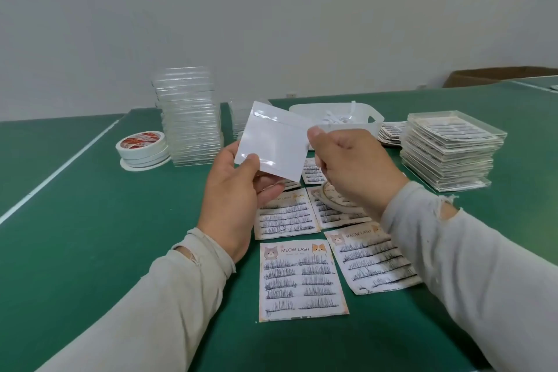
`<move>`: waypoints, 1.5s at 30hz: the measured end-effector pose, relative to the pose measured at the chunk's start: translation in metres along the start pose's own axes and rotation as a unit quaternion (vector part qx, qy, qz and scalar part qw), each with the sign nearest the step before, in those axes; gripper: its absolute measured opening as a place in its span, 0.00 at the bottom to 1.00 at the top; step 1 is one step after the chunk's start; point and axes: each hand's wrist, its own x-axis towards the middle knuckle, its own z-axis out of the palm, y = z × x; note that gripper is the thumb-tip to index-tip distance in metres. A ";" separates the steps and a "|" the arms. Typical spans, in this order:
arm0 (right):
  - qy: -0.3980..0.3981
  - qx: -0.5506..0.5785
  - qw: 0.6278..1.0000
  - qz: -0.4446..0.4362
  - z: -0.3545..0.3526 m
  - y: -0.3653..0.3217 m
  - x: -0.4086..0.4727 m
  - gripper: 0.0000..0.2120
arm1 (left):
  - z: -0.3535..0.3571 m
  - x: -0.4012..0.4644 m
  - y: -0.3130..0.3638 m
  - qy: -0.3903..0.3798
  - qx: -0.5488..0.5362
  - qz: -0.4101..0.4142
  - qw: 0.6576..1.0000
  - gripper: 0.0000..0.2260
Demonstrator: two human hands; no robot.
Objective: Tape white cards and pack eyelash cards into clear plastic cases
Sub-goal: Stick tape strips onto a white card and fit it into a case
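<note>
I hold a glossy white card up above the green table. My left hand pinches its lower left corner between thumb and fingers. My right hand pinches the card's right edge with curled fingers. Several printed eyelash cards lie face up on the table below my hands. A loose tape roll lies on one eyelash card, partly hidden by my right wrist. A tall stack of empty clear cases stands at the back left. A stack of filled cases stands at the right.
Stacked white tape rolls sit left of the empty cases. A white tray with paper scraps stands behind the card, a smaller clear stack beside it. More eyelash cards lie by the filled stack. A cardboard box is at the far right.
</note>
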 end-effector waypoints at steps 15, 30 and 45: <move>0.034 0.184 0.980 0.067 0.026 0.023 0.000 0.15 | 0.001 -0.002 -0.005 -0.003 0.042 0.010 0.999 0.13; -0.008 0.185 0.982 0.030 0.014 0.033 0.002 0.03 | -0.007 0.004 -0.010 0.004 0.132 0.065 0.989 0.03; -0.038 0.213 0.976 0.031 0.017 0.031 0.000 0.10 | -0.006 0.001 -0.005 -0.009 0.144 0.070 0.987 0.12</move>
